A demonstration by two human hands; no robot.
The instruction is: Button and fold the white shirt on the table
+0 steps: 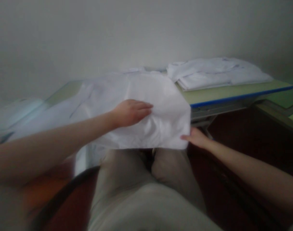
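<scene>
A white garment [158, 93] is spread over the table and hangs past its front edge above my lap. It looks like a coat or shirt, though blur hides the details. My left hand [132, 112] lies flat on the cloth near its middle, fingers stretched out to the right. At the lower right corner of the garment, my right hand [195, 136] pinches the edge, with the thumb on top and the other fingers mostly hidden behind the cloth.
Folded white garments [216, 72] lie in a pile at the back right of the green table [209, 95], which has a blue front edge. A plain wall [146, 32] rises directly behind. My knees [170, 163] are under the hanging cloth.
</scene>
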